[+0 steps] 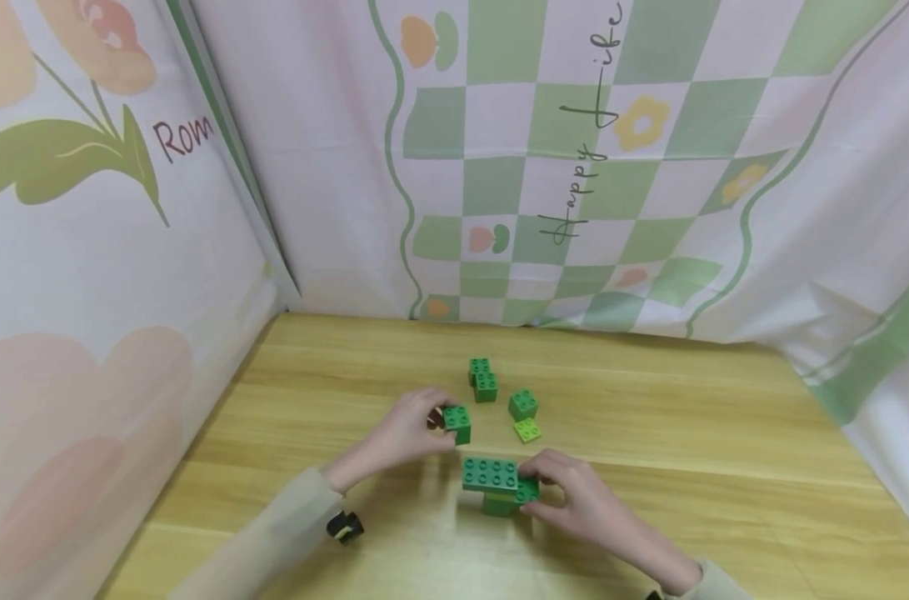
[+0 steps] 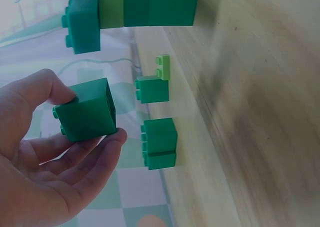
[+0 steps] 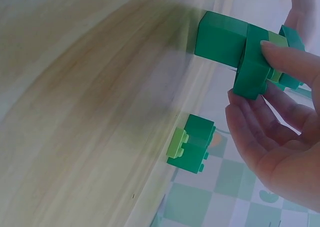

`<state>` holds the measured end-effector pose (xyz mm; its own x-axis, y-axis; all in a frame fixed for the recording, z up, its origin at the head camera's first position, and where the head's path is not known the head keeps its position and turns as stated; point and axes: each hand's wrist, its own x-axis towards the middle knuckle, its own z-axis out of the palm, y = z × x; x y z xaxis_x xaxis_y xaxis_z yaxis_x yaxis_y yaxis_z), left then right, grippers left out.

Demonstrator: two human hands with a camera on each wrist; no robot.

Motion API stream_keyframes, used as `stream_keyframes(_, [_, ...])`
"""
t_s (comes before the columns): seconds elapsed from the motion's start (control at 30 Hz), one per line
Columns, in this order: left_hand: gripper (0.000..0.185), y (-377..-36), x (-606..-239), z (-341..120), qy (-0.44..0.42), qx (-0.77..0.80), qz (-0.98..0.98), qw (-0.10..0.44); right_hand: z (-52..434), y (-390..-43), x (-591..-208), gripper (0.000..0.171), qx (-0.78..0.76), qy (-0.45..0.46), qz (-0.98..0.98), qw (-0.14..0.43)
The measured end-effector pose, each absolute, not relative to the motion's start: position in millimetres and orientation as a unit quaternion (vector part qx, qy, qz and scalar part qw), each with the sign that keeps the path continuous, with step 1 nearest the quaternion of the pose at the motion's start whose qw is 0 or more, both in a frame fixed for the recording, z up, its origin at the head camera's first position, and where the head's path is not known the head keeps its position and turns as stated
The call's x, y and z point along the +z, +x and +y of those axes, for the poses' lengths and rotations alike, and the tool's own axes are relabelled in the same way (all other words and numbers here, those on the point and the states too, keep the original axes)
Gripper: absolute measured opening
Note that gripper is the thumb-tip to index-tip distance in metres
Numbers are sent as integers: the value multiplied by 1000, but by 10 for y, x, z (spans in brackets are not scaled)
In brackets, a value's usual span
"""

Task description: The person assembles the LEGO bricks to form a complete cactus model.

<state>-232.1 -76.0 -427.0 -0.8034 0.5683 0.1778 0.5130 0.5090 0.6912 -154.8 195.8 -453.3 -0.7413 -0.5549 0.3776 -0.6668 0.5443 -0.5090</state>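
Note:
My left hand (image 1: 405,432) pinches a square green toy brick (image 1: 457,424) between thumb and fingers, raised above the table. In the left wrist view, this brick (image 2: 87,110) has its studs toward the palm side and its hollow underside facing the wood. To its right stands a small stack of bricks (image 1: 490,473): a long green brick on top, a light green layer, and green bricks below. With thumb and fingers, my right hand (image 1: 585,500) grips the green brick (image 3: 252,62) that juts out from the stack's right side.
Behind the hands, two green bricks (image 1: 484,385) sit together on the wooden table (image 1: 334,358). Another green brick (image 1: 523,404) stands near a thin light green piece (image 1: 527,430). Patterned curtains (image 1: 581,192) hang along the back and sides.

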Motion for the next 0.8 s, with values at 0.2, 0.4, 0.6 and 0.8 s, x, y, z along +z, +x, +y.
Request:
stream_keyframes(0.2, [41, -2238, -4221, -807, 324, 383, 864, 33, 1957, -1557, -4541, 34, 320, 350, -876, 92])
stream_keyframes(0.4, [41, -2179, -4176, -827, 326, 386, 862, 26, 1960, -1560, -4545, 34, 318, 357, -873, 98])
stream_keyframes(0.6, [42, -2149, -4155, -860, 325, 385, 864, 23, 1958, -1553, -4529, 34, 320, 357, -873, 95])
stream_keyframes(0.8, [42, -2123, -4127, -883, 328, 385, 862, 26, 1942, -1560, -4520, 34, 323, 354, -872, 99])
